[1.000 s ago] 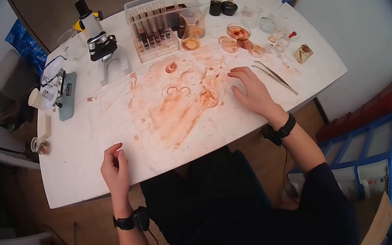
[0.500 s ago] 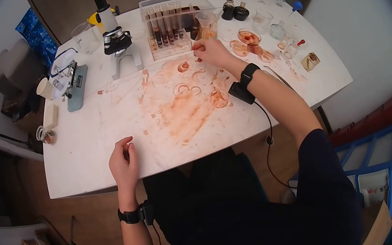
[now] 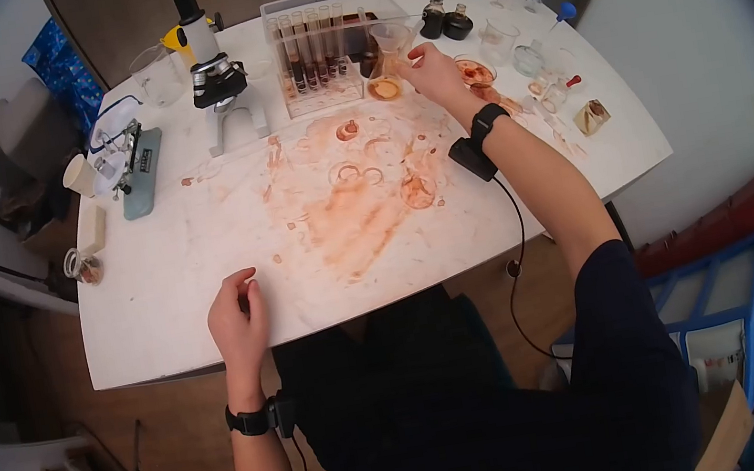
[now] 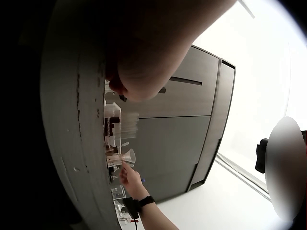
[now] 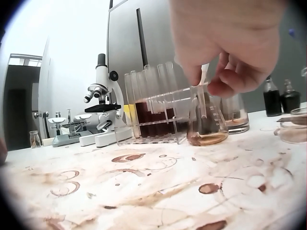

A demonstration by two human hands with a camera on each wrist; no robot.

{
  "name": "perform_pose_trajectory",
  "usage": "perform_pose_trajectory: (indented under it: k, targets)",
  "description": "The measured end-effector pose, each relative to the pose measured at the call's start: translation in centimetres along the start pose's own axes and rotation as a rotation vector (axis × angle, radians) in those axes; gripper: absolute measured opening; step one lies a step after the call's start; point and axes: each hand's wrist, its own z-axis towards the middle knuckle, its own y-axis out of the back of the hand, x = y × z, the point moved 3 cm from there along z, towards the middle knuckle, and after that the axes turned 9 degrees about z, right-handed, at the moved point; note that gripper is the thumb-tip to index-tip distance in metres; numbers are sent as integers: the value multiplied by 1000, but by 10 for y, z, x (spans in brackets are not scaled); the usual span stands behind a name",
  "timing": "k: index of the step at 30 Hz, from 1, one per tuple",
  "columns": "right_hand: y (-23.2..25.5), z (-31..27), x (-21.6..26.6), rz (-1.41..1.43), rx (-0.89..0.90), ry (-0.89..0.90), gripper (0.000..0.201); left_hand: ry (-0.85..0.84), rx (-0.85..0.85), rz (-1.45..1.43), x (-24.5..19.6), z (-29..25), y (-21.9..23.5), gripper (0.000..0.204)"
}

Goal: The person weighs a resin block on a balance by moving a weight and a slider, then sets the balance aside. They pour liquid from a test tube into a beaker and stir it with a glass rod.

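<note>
My right hand (image 3: pixel 436 75) is at the mouth of a conical flask (image 5: pixel 207 132) holding a little amber liquid. A clear funnel (image 3: pixel 390 37) stands in that flask, its stem reaching down inside. In the right wrist view, curled thumb and fingers pinch the funnel low down, right by the flask's rim; the hand hides part of the cone there. My left hand (image 3: pixel 239 322) holds nothing and rests at the table's front edge, fingers loosely curled. Just behind the flask stands another glass vessel (image 5: pixel 236 117) with brown liquid.
Left of the flask is a test tube rack (image 3: pixel 319 99) with dark-filled tubes, then a microscope (image 3: pixel 216 85) and a balance scale (image 3: pixel 139 177). Dark bottles (image 3: pixel 455 24) and petri dishes (image 3: pixel 476 72) stand to the right. Reddish-brown stains (image 3: pixel 350 215) cover the tabletop's middle.
My right hand has left the tabletop near the tweezers, passed in front of the flask, and now pinches the funnel from the right. The left hand has barely moved.
</note>
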Motion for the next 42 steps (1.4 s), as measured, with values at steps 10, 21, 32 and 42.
perform_pose_trajectory:
  k: [10, 21, 32, 42]
  targets:
    - [-18, 23, 3, 71, -30, 46, 55, 9, 2, -1, 2, 0, 1, 15]
    - [14, -18, 22, 177, -10, 212, 50, 8, -14, -18, 3, 0, -1, 14]
    - [-13, -125, 75, 587, 434, 269, 35, 311, 314, -522, 2, 16, 3, 19]
    - [-38, -151, 102, 640, 533, 491, 31, -172, 398, -306, -52, 100, -44, 47]
